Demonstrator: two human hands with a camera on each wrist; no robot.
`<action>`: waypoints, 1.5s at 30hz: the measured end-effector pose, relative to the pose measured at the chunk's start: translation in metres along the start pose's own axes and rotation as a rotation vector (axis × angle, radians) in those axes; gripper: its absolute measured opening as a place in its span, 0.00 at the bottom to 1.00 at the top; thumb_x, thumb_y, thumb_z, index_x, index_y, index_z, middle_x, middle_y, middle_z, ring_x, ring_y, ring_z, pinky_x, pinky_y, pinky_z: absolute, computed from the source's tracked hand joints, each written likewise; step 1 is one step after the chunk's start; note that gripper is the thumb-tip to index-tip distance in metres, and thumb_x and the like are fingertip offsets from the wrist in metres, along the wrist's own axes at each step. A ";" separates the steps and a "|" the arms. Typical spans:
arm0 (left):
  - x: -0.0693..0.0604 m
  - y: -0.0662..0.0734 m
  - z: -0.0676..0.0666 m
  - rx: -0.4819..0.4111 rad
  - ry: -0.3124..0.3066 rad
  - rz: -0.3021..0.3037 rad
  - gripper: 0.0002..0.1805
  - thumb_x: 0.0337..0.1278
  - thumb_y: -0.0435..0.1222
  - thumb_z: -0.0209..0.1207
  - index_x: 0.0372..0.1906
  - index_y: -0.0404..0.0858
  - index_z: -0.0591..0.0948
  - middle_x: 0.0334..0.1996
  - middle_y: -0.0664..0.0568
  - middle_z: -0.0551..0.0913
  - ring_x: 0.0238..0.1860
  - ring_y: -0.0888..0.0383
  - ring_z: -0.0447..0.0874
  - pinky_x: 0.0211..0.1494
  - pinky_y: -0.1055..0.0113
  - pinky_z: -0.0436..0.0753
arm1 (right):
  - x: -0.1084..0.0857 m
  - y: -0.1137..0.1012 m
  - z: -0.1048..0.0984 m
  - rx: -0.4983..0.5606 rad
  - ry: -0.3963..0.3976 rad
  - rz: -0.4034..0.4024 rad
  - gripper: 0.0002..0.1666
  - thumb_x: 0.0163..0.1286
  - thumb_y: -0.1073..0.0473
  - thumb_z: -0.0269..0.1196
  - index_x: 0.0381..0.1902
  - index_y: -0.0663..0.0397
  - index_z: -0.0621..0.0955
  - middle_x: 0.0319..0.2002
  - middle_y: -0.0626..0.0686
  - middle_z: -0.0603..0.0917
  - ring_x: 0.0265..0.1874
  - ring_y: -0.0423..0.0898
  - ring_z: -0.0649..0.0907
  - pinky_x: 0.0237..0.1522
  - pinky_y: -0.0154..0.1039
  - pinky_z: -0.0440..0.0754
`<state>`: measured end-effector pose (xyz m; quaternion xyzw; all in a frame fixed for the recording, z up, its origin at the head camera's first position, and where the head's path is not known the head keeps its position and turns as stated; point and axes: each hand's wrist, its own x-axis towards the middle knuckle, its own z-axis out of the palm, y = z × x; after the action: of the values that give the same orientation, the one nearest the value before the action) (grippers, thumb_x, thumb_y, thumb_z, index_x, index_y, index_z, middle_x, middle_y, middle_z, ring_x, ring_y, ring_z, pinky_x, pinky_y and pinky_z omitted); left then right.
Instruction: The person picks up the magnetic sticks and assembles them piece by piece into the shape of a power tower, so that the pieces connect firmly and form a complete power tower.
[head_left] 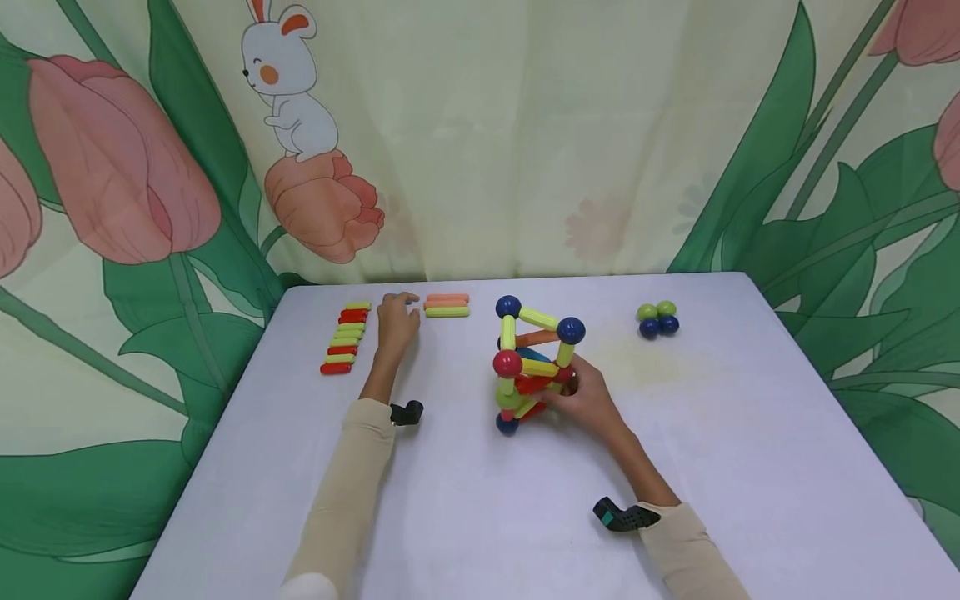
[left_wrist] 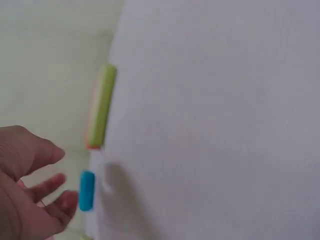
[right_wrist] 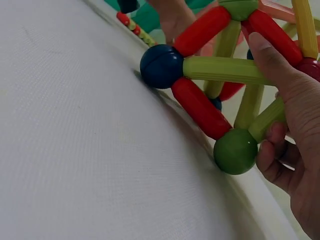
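"Unused so far?"

"Left of the left hand (head_left: 396, 327), a row of sticks (head_left: 345, 342); by its parted, empty fingers, a blue stick (left_wrist: 87, 191); right of it, more sticks (head_left: 447, 312)."

"And built?"

"A frame (head_left: 538, 367), partly done, I'd judge, gripped in the right hand (head_left: 588, 400); farther right, four balls (head_left: 667, 324)."

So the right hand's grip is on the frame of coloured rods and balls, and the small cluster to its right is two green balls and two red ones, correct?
Not quite: the head view shows two glossy dark blue balls, not red ones, with the two green balls. The right hand's grip is on the frame of coloured rods and balls.
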<state>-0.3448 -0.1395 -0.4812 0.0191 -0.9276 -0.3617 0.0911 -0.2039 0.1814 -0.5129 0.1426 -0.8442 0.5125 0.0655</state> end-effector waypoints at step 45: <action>-0.099 0.174 -0.034 -0.237 -0.298 0.804 0.13 0.60 0.36 0.65 0.49 0.38 0.85 0.46 0.49 0.84 0.48 0.58 0.78 0.38 0.74 0.82 | 0.000 0.007 -0.005 -0.015 0.022 -0.026 0.25 0.63 0.55 0.69 0.56 0.50 0.75 0.41 0.50 0.83 0.30 0.44 0.75 0.31 0.30 0.75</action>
<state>-0.2361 -0.0238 -0.3541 -0.4062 -0.8164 -0.4001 0.0914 -0.2067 0.1892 -0.5163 0.1477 -0.8453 0.5069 0.0823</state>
